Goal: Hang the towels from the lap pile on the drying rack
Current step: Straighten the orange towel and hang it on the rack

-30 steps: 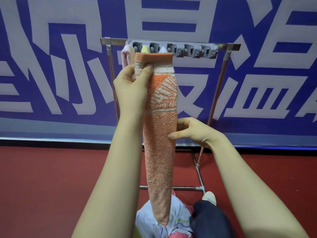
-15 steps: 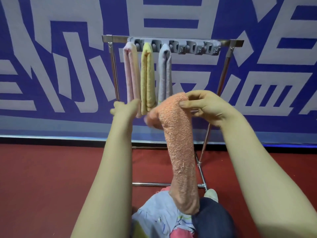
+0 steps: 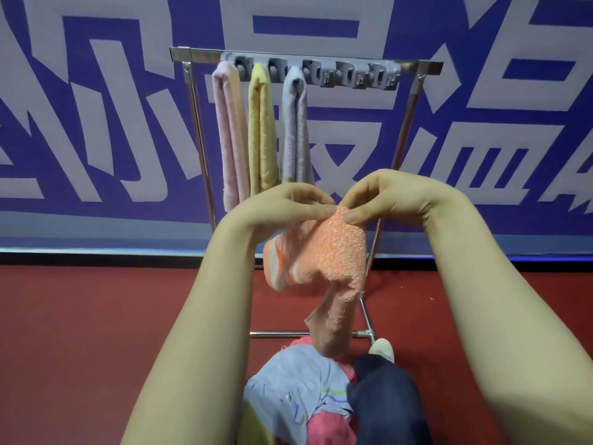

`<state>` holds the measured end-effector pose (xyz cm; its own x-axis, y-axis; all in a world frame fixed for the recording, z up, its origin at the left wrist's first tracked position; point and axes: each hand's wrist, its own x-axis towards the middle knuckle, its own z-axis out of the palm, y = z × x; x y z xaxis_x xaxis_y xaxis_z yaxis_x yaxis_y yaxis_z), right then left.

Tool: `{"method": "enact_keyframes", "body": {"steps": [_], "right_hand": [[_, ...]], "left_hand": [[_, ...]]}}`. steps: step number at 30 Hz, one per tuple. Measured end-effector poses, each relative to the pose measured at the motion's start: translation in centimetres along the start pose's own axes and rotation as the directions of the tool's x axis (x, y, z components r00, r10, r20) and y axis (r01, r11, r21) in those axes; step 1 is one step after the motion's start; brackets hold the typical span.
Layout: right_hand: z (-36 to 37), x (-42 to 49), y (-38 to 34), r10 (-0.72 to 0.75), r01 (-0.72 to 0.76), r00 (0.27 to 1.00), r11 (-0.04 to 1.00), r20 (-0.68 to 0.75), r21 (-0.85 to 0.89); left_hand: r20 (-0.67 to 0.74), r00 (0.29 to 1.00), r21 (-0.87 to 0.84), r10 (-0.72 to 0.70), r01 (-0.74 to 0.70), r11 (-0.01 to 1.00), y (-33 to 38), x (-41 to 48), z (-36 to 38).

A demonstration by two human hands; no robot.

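Both my hands pinch the top fold of the orange towel (image 3: 324, 252). My left hand (image 3: 285, 208) grips it with thumb and fingers shut on the cloth, and my right hand (image 3: 390, 199) does the same just beside it, so the thumbs nearly touch. That towel is bunched up between them, in front of the rack (image 3: 308, 57) and below its clips (image 3: 349, 75). One long end hangs down and reaches the pile (image 3: 298, 390) on my lap.

Up on the rack hang a pink towel (image 3: 229, 136), a yellow towel (image 3: 261, 130) and a grey towel (image 3: 295, 126), side by side. I think the free clips to the right of them are where this one goes.

What could go wrong? I hold only a small bit of cloth, so it could slip and drop to the red floor (image 3: 96, 332). If the hanging end drags on the pile, it could pull other towels off my lap. If the fold stays lumpy, I think it may not sit well in a clip. My arm could also bump the grey towel and knock it loose
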<state>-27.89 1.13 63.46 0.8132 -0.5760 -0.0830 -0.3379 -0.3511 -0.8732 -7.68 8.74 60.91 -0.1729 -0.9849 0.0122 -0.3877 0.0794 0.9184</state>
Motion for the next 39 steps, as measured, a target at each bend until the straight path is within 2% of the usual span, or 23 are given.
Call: {"method": "enact_keyframes", "body": {"steps": [3,6,9,11,15,18,21,23,25,27,29,32,34,39], "right_hand": [[-0.6,0.0,0.3,-0.034,0.031,0.999,0.990,0.025,0.134],[-0.9,-0.1,0.6,-0.108,0.097,0.993,0.969,0.037,0.226],[-0.6,0.1,1.8,-0.167,0.146,0.985,0.939,0.041,0.312],[-0.2,0.2,3.1,-0.173,0.124,0.980,0.915,0.096,0.384],[1.3,0.3,5.8,-0.136,0.062,0.967,0.946,0.216,0.319],[1.8,0.3,6.6,-0.171,0.086,0.962,0.929,0.212,0.361],[2.0,-0.1,5.5,-0.219,0.144,0.973,0.826,0.076,0.544],[1.6,-0.1,4.4,-0.236,0.201,0.971,0.761,-0.024,0.617],[1.2,0.2,3.6,-0.301,0.264,0.954,0.813,-0.014,0.520],[0.9,0.9,3.1,-0.279,0.238,0.958,0.901,0.064,0.363],[1.0,1.3,2.2,-0.271,0.233,0.959,0.919,0.080,0.318],[1.0,1.3,1.5,-0.281,0.245,0.958,0.912,0.065,0.329],[1.0,1.3,1.6,-0.250,0.224,0.966,0.936,0.062,0.271],[1.2,0.8,2.9,-0.124,0.106,0.988,0.979,0.094,0.173]], "left_hand": [[0.108,0.994,-0.070,-0.004,0.012,0.998,-0.1,0.1,0.8],[0.153,0.988,-0.119,-0.027,0.045,0.992,-0.3,0.3,1.4],[0.113,0.991,-0.283,0.065,-0.031,0.959,-0.4,0.4,1.3],[0.094,0.988,-0.343,0.120,-0.081,0.936,0.0,0.3,1.1],[0.097,0.968,-0.409,0.233,-0.174,0.896,0.9,-0.3,0.3],[0.067,0.958,-0.366,0.279,-0.237,0.900,0.6,-0.7,-1.0],[0.052,0.973,-0.294,0.226,-0.201,0.935,-0.8,-1.3,-2.0],[0.094,0.983,-0.213,0.156,-0.133,0.968,-1.7,-1.7,-2.3],[0.164,0.982,-0.103,0.098,-0.082,0.991,-2.1,-1.7,-1.9],[0.221,0.973,-0.043,0.072,-0.064,0.997,-2.0,-1.4,-1.0],[0.235,0.968,-0.069,0.087,-0.073,0.995,-2.1,-1.1,-0.1],[0.171,0.976,-0.209,0.133,-0.096,0.973,-2.3,-0.8,0.5],[0.165,0.975,-0.281,0.149,-0.098,0.955,-2.1,-0.6,0.7],[0.161,0.985,-0.140,0.056,-0.033,0.990,-1.1,-0.3,0.3]]}}
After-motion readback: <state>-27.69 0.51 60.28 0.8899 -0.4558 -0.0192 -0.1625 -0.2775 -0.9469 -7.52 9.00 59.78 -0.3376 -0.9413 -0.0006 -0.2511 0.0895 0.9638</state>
